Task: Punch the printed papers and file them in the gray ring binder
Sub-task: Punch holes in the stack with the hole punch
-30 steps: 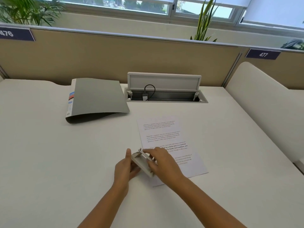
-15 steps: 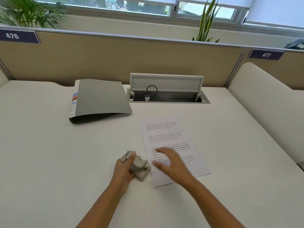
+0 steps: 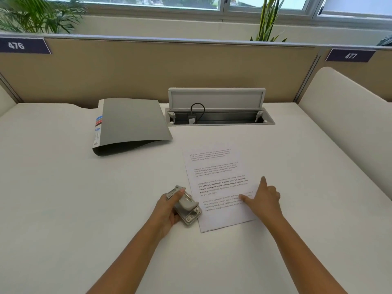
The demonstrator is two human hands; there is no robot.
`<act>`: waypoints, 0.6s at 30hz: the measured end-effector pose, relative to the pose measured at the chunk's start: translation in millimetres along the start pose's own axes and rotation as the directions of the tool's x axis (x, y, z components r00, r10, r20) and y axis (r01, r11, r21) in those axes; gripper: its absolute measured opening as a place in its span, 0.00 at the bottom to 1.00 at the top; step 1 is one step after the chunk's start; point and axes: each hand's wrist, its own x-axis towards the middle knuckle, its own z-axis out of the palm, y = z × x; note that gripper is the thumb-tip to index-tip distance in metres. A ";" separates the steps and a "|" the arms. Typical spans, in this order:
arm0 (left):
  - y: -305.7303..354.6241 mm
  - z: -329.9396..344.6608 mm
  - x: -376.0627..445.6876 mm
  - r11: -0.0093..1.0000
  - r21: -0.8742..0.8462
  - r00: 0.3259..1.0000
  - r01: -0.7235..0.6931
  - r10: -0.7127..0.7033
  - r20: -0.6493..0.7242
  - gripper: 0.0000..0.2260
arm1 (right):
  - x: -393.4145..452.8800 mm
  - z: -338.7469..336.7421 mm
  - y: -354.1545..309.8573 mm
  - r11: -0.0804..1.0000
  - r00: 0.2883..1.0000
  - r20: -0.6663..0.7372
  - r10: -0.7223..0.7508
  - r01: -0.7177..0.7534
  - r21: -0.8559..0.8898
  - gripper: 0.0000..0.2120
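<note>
Grey-beige hole punch (image 3: 186, 207), gripped by the left hand (image 3: 169, 209), touches the printed papers' (image 3: 220, 183) left edge on the counter (image 3: 63, 209). Right hand (image 3: 262, 198) rests loosely spread on the sheets. The gray ring binder (image 3: 133, 122) lies closed, well apart. Risk: unsquared sheets would be punched with misaligned holes.

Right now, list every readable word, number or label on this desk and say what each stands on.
"476": dark blue sign on the beige partition, left.
"477": matching dark sign, right.
"Village life is a peaceful, close-knit...": white printed papers; the rest is too small.
Coloured spine label of the gray ring binder: too blurred to read.
</note>
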 end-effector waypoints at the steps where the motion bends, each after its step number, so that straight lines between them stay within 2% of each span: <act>1: 0.1 0.4 0.3 1.000 0.004 1.000 0.007 -0.007 0.004 0.10 | -0.7 1.3 -0.5 1.000 1.000 0.001 -0.003 0.003 -0.015 0.46; 8: 0.5 2.3 2.7 0.999 0.028 0.999 0.030 -0.031 0.027 0.08 | 4.1 -2.2 -1.5 0.997 1.000 0.019 0.015 -0.014 -0.079 0.44; 14: -0.3 3.3 4.0 0.999 0.041 0.999 0.014 -0.016 0.047 0.07 | 12.2 -2.8 -8.9 0.987 0.996 0.093 0.006 0.010 -0.163 0.32; 18: -1.2 3.7 3.9 1.000 0.031 0.999 0.008 -0.009 0.040 0.08 | 24.6 -8.8 -5.9 0.997 0.982 0.188 0.005 0.010 -0.078 0.34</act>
